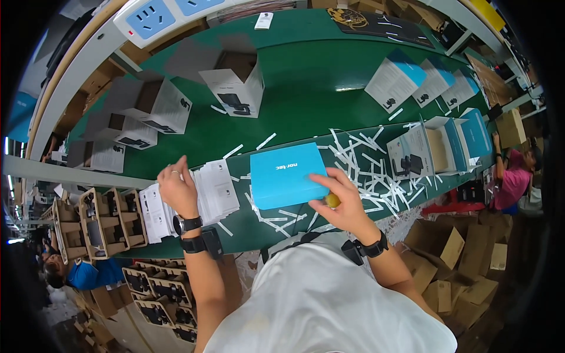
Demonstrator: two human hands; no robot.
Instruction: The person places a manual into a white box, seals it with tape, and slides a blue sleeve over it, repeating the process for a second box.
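A closed blue box (287, 175) lies in front of me on the green bench. My right hand (344, 203) is at its right edge, fingertips on the lid, curled around a small yellow object (332, 200) whose kind I cannot make out. Over the stacks of white printed leaflets (216, 188) to the left, my left hand (178, 187) is raised with its fingers partly spread and nothing visible in them. More white leaflets (154, 215) lie beneath and beside that hand.
White paper strips (368, 170) litter the bench right of the box. Open white-and-grey boxes (241, 88) stand at the back left, blue-topped boxes (395, 79) at the back right. An open carton (412, 153) sits on the right. Brown moulded trays (109, 223) are stacked left; cardboard boxes (453, 253) fill the floor.
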